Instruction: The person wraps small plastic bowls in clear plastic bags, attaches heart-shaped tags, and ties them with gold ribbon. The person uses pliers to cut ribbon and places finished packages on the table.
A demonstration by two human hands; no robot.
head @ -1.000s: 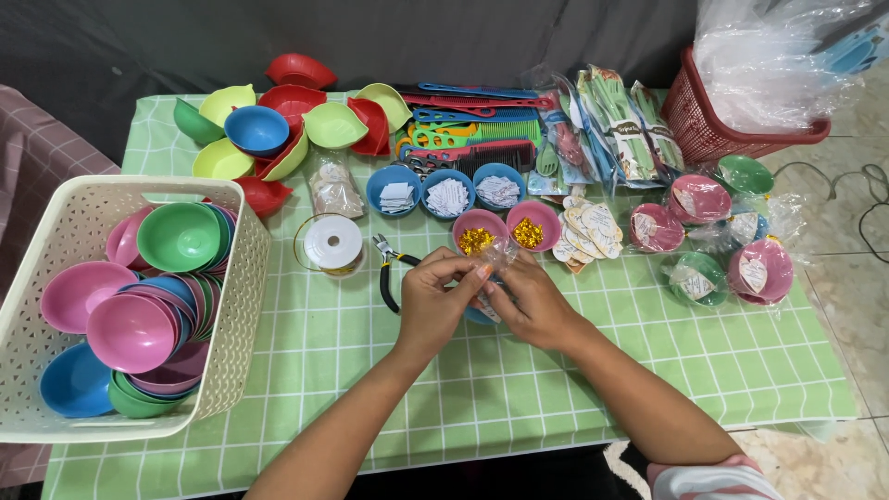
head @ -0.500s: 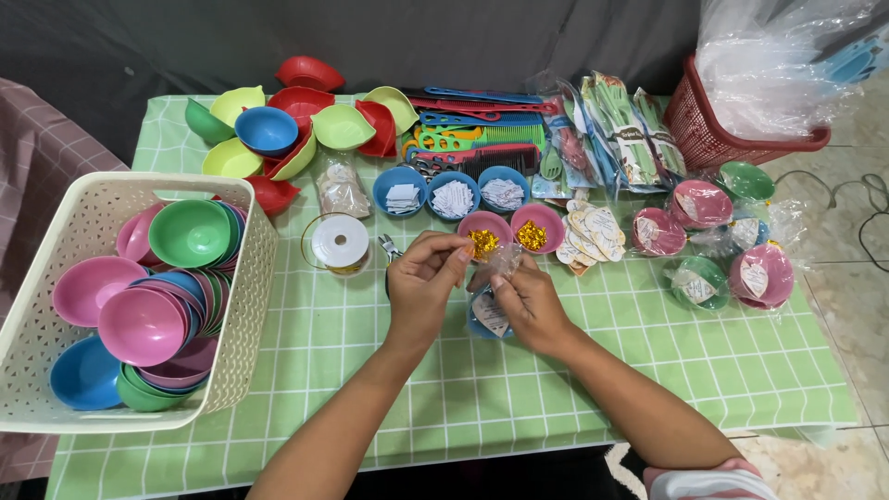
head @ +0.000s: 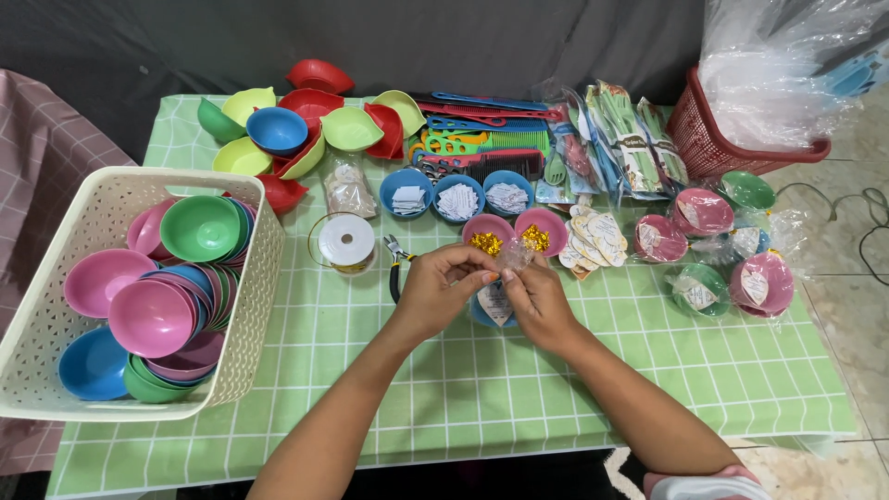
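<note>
Both hands, left (head: pixel 443 289) and right (head: pixel 537 298), pinched a wrapped bowl (head: pixel 495 304) over the green checked table (head: pixel 444 389)

left hand (head: pixel 443 289) and right hand (head: pixel 535 294) now closer together, fingertips meeting at 12 o'clock over the clear-wrapped blue bowl (head: pixel 491 306), wrap gathered upward

A tabletop (head: pixel 556 389) under green checked cloth stands against a dark curtain (head: pixel 463 42); pale tiled floor (head: pixel 857 306) lies on the right, in even light.

basket (head: pixel 259 278) left of hands, ribbon spool (head: pixel 345 240) behind, combs (head: pixel 482 139) beyond
</note>
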